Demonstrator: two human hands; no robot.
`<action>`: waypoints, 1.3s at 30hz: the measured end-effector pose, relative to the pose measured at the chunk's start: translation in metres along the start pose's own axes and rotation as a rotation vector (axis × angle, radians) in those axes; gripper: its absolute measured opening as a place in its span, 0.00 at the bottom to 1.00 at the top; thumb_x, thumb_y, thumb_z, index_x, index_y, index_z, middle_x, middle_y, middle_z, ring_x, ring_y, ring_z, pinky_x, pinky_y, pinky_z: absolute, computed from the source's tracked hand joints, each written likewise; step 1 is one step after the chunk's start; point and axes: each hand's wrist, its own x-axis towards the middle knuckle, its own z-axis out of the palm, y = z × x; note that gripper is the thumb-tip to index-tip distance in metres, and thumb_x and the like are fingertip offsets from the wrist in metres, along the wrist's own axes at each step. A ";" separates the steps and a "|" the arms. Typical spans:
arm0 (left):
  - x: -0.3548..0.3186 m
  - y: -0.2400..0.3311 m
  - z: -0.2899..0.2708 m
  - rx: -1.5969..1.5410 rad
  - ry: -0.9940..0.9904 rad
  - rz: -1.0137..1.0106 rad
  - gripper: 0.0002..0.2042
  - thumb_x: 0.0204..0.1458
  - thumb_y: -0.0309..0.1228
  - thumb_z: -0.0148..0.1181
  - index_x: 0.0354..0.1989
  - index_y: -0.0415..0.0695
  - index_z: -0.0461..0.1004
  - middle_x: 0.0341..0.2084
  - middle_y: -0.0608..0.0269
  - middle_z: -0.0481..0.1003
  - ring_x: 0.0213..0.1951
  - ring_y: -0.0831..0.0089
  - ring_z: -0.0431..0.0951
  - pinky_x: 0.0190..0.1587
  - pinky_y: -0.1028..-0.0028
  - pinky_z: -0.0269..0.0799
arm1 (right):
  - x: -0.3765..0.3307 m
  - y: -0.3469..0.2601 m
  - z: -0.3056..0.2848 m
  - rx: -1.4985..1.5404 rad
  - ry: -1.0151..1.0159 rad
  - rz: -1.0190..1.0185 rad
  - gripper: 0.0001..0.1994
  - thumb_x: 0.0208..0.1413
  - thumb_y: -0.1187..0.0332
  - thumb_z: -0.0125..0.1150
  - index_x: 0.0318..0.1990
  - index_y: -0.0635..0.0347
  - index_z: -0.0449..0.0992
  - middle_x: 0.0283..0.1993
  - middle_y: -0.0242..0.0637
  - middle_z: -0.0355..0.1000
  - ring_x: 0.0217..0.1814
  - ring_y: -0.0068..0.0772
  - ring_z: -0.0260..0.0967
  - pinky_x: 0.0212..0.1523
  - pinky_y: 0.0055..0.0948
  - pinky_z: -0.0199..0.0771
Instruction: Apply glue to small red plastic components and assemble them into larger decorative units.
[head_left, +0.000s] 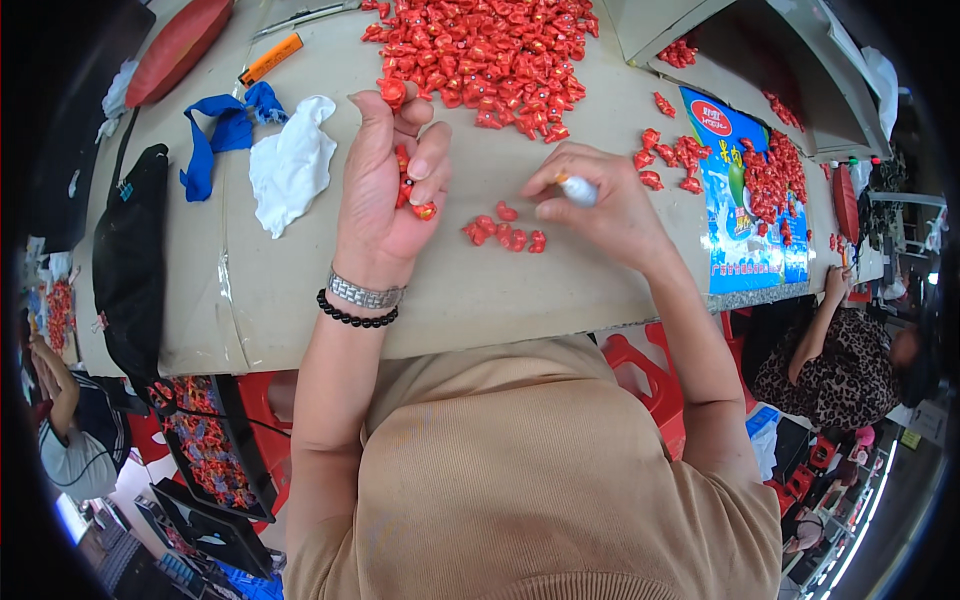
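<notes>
My left hand point(392, 180) is closed on several small red glossy figures, palm turned up. One red figure point(393, 93) is pinched at the thumb and fingertips, and others point(405, 190) lie under the curled fingers. My right hand point(605, 200) grips a white pen-like tool point(578, 190) whose blunt back end points up; its tip is hidden by the fingers. Between the hands, a few loose red figures point(503, 234) lie on the table point(480, 310). Beyond the hands spreads a large heap of the same red figures point(480, 60).
At left lie a white cloth point(292, 165), a blue strip of fabric point(208, 140), an orange box cutter point(270, 60) and a black bag point(135, 260). More figures rest on a blue printed sheet point(735, 220) at right, beside an open box point(740, 70). Other people sit at both sides.
</notes>
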 end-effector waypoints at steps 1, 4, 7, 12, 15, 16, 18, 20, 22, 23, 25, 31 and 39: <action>0.000 0.000 0.000 -0.002 -0.019 -0.018 0.18 0.60 0.46 0.45 0.42 0.43 0.69 0.30 0.69 0.70 0.19 0.82 0.57 0.11 0.85 0.52 | -0.001 -0.004 0.004 -0.013 -0.021 0.020 0.12 0.39 0.83 0.64 0.34 0.62 0.79 0.31 0.32 0.71 0.33 0.26 0.70 0.37 0.24 0.71; -0.001 0.002 0.001 0.019 -0.044 -0.057 0.18 0.60 0.47 0.44 0.41 0.44 0.69 0.30 0.70 0.70 0.18 0.83 0.57 0.11 0.86 0.52 | 0.004 -0.006 0.013 -0.066 -0.030 0.016 0.12 0.39 0.80 0.65 0.35 0.58 0.79 0.32 0.34 0.71 0.33 0.30 0.72 0.35 0.28 0.71; -0.001 0.001 0.000 0.014 -0.076 -0.081 0.18 0.61 0.48 0.43 0.40 0.44 0.69 0.30 0.71 0.70 0.17 0.84 0.57 0.11 0.86 0.53 | 0.008 -0.009 0.014 -0.352 -0.117 -0.120 0.10 0.41 0.77 0.64 0.34 0.56 0.79 0.32 0.36 0.71 0.34 0.36 0.72 0.35 0.32 0.71; -0.002 0.000 0.014 0.059 0.194 -0.020 0.21 0.59 0.53 0.43 0.37 0.46 0.72 0.14 0.71 0.63 0.10 0.82 0.55 0.11 0.83 0.51 | 0.011 -0.019 0.012 -0.313 -0.130 -0.095 0.07 0.42 0.75 0.65 0.31 0.58 0.77 0.31 0.36 0.71 0.34 0.41 0.71 0.34 0.36 0.71; -0.001 0.000 0.014 0.016 0.188 0.001 0.20 0.59 0.51 0.45 0.38 0.45 0.73 0.20 0.71 0.69 0.12 0.83 0.58 0.10 0.84 0.52 | 0.012 -0.012 0.014 -0.225 -0.052 -0.057 0.09 0.42 0.77 0.66 0.33 0.60 0.74 0.32 0.37 0.71 0.33 0.42 0.71 0.34 0.36 0.71; -0.002 -0.001 0.012 0.007 0.169 -0.001 0.20 0.59 0.50 0.46 0.38 0.45 0.73 0.22 0.71 0.71 0.13 0.83 0.59 0.10 0.84 0.53 | 0.013 -0.010 0.014 -0.189 -0.018 -0.038 0.10 0.41 0.77 0.66 0.33 0.61 0.73 0.32 0.38 0.71 0.33 0.42 0.71 0.34 0.36 0.71; -0.002 0.002 0.006 -0.004 0.015 -0.041 0.18 0.59 0.49 0.47 0.37 0.45 0.72 0.27 0.71 0.72 0.16 0.83 0.59 0.10 0.85 0.53 | 0.018 -0.005 0.011 -0.171 0.064 -0.086 0.12 0.42 0.78 0.67 0.34 0.62 0.72 0.32 0.37 0.72 0.30 0.37 0.72 0.31 0.33 0.71; -0.001 -0.002 0.007 -0.026 0.060 -0.011 0.16 0.60 0.47 0.45 0.37 0.47 0.69 0.29 0.69 0.72 0.16 0.83 0.57 0.10 0.86 0.52 | 0.025 -0.005 0.006 -0.071 0.160 -0.062 0.12 0.42 0.78 0.67 0.34 0.62 0.71 0.32 0.37 0.72 0.30 0.37 0.72 0.32 0.32 0.71; -0.002 0.000 0.005 -0.022 0.009 -0.018 0.16 0.60 0.46 0.45 0.37 0.47 0.69 0.28 0.69 0.72 0.16 0.83 0.58 0.10 0.86 0.52 | 0.040 -0.015 0.000 0.116 0.258 0.025 0.12 0.41 0.77 0.66 0.34 0.62 0.71 0.32 0.39 0.73 0.33 0.42 0.73 0.35 0.36 0.71; -0.002 0.001 0.003 -0.020 -0.019 -0.023 0.16 0.60 0.46 0.45 0.37 0.46 0.69 0.28 0.69 0.72 0.16 0.83 0.58 0.10 0.86 0.52 | 0.049 -0.021 0.000 0.192 0.329 0.022 0.09 0.46 0.78 0.65 0.34 0.62 0.72 0.29 0.29 0.71 0.25 0.16 0.67 0.23 0.19 0.68; -0.001 0.000 0.002 -0.005 0.012 -0.009 0.16 0.60 0.46 0.46 0.36 0.46 0.70 0.28 0.69 0.72 0.17 0.83 0.58 0.11 0.85 0.52 | 0.059 -0.034 -0.009 0.317 0.263 0.131 0.09 0.45 0.76 0.65 0.33 0.63 0.72 0.29 0.31 0.72 0.26 0.20 0.70 0.26 0.22 0.69; -0.001 -0.002 0.005 0.043 0.064 -0.011 0.14 0.58 0.45 0.49 0.35 0.46 0.70 0.27 0.69 0.72 0.17 0.83 0.59 0.10 0.86 0.53 | 0.068 -0.023 -0.003 0.657 0.254 0.244 0.09 0.46 0.74 0.65 0.35 0.62 0.74 0.29 0.32 0.73 0.24 0.19 0.68 0.25 0.20 0.68; -0.002 -0.007 0.005 0.145 0.062 -0.044 0.11 0.57 0.42 0.54 0.37 0.49 0.70 0.28 0.71 0.73 0.15 0.85 0.60 0.09 0.85 0.55 | 0.059 0.005 0.004 0.901 0.314 0.249 0.09 0.50 0.74 0.64 0.39 0.62 0.74 0.29 0.35 0.74 0.27 0.24 0.70 0.28 0.22 0.68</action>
